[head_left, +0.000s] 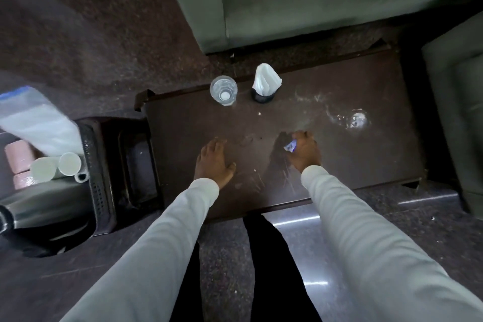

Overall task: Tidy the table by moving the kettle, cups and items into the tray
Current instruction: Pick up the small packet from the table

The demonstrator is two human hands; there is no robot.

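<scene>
A person's right hand [304, 150] closes on a crumpled white-and-blue wrapper [290, 145] on the scuffed dark brown table [339, 154], left hand [214, 162] flat and empty, apparently steadying, the perforated dark tray [98, 180] waiting alongside.

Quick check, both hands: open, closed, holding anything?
Left hand: open, flat on the table, holding nothing.
Right hand: closed on a small crumpled wrapper.
</scene>
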